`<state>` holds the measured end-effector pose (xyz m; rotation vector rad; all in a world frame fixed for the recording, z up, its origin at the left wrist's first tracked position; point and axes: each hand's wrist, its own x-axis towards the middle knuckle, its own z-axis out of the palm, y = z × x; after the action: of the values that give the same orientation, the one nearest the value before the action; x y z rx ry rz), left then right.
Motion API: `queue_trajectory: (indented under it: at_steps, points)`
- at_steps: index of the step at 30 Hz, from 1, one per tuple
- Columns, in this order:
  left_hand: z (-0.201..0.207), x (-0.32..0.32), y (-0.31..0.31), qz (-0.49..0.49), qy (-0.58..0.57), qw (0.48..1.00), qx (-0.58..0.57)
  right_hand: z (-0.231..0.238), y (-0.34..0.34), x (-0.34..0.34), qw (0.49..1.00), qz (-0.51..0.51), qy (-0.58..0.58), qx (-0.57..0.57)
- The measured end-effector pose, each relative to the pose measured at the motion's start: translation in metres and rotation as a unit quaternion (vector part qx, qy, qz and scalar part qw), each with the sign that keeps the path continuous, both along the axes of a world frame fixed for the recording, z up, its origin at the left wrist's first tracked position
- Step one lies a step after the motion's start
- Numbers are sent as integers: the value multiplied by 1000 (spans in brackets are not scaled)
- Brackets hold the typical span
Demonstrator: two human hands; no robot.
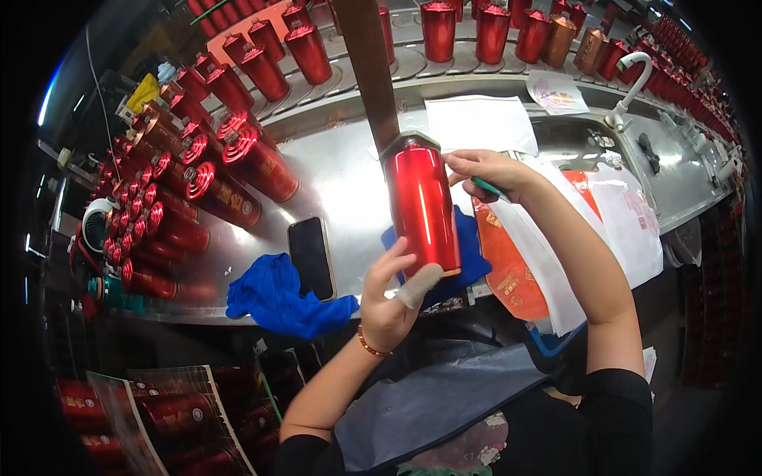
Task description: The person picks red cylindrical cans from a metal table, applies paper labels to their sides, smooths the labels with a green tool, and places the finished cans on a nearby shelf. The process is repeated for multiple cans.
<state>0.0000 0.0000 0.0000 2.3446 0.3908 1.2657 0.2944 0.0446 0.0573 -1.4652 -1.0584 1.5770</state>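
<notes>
Holding a red bottle (425,210) by its lower end with the left hand (385,308), with neck directed away from the body and base turned toward it, probably to keep the long shiny side well in sight. Placed beneath this grip, partly hidden, a blue cloth (474,238), perhaps as soft protection against the hard metal table (341,178). Cannot say whether resting on the cloth or lifted slightly above.

Laid to the left of the grip, in easy reach, a crumpled blue rag (274,297) and a dark phone (311,258); farther left, a crowd of standing bottles (226,194), seemingly grouped there to leave room around the hands. To the right of the grip, overlapping, white papers (635,230) and a red printed sheet (508,274), perhaps put aside for the same reason.

About the grip itself: clamped on the bottle, with left fingers spread along the lower left side and thumb, in a pale cover (419,287), near the base. In the right hand (504,176), pinched by curled fingers, a slim green tool (490,189). With right fingertips very close to the bottle's upper right edge; cannot tell surely about touching.
</notes>
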Motion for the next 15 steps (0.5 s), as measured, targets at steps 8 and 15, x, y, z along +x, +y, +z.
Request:
queue_trajectory:
  at_steps: [8,15]
  points:
    - [1,-7,-3,49,26,997,44,-21,7,-19,998,24,35,50]
    - [40,19,22,-62,136,972,183,15,4,-34,989,17,-136,56]
